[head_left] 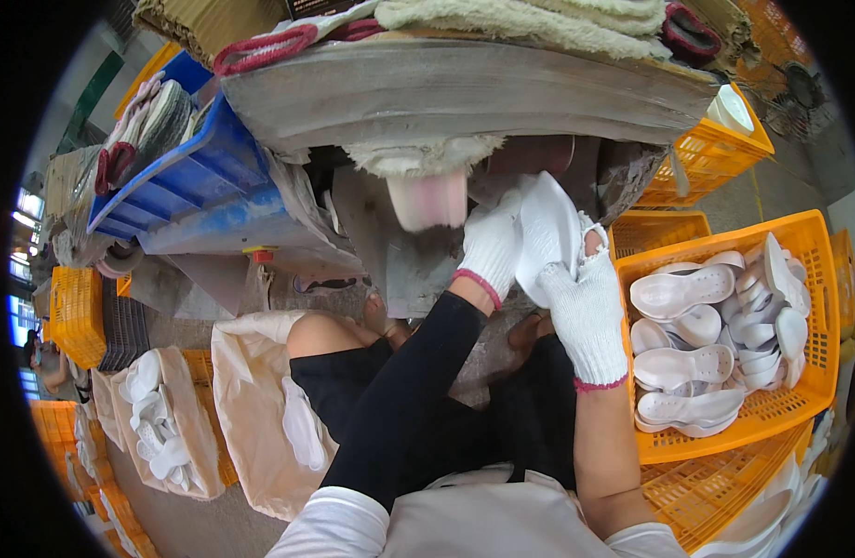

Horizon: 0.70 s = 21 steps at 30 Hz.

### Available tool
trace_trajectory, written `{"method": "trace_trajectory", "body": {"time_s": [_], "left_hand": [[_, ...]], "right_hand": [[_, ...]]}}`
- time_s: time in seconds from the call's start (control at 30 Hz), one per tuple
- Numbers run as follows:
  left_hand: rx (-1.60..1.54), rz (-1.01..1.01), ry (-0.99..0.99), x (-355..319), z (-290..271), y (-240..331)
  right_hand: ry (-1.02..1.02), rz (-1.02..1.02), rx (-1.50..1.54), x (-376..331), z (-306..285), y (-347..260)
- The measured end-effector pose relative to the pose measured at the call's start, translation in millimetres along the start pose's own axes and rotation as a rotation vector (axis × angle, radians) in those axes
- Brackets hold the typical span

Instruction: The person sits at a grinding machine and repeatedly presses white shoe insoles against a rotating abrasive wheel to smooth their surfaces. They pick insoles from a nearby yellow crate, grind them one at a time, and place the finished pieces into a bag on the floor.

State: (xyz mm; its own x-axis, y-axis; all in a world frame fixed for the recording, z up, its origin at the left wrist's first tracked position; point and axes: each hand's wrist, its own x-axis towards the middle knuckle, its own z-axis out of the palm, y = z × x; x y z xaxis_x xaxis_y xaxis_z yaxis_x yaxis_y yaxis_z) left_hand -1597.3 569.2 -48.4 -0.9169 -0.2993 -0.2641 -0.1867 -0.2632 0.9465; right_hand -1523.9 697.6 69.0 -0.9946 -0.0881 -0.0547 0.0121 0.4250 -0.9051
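Observation:
A white shoe sole (549, 228) is held upright between my two hands, in front of the machine and to the right of its pinkish-white buffing wheel (429, 200). My left hand (493, 237), in a white knit glove with a pink cuff, is closed on the sole's left side. Gripping the lower right side of the sole is my right hand (586, 312), also gloved, with a bare fingertip showing through the glove. The sole appears apart from the wheel. Part of the left fingers is hidden behind the sole.
An orange basket (823, 307) at right is heaped with white soles (683, 291). At left stand a lined container (237, 418) with a single sole inside and another lined box (200, 409) of white pieces. A blue bin (213, 153) sits upper left. Gloves lie atop the machine housing (465, 93).

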Motion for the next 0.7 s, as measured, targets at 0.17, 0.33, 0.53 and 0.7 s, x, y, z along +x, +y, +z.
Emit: {"method": "trace_trajectory", "body": {"time_s": [0.17, 0.33, 0.53, 0.7], "left_hand": [[0.909, 0.208, -0.201, 26.0, -32.2, -58.2], [0.877, 0.374, -0.073, -7.7, -110.8, -77.1], [-0.813, -0.393, 0.314, -133.2, -112.5, -34.0], [-0.461, -0.542, 0.379, -149.3, -110.9, -24.0]], "right_hand": [[0.255, -0.362, -0.153, 17.9, 18.5, 12.9], [0.100, -0.309, 0.052, 51.8, 11.5, 16.2], [0.150, -0.051, -0.014, 78.7, 37.9, 25.2], [-0.070, -0.254, 0.000, 47.2, 69.5, 55.5]]}}
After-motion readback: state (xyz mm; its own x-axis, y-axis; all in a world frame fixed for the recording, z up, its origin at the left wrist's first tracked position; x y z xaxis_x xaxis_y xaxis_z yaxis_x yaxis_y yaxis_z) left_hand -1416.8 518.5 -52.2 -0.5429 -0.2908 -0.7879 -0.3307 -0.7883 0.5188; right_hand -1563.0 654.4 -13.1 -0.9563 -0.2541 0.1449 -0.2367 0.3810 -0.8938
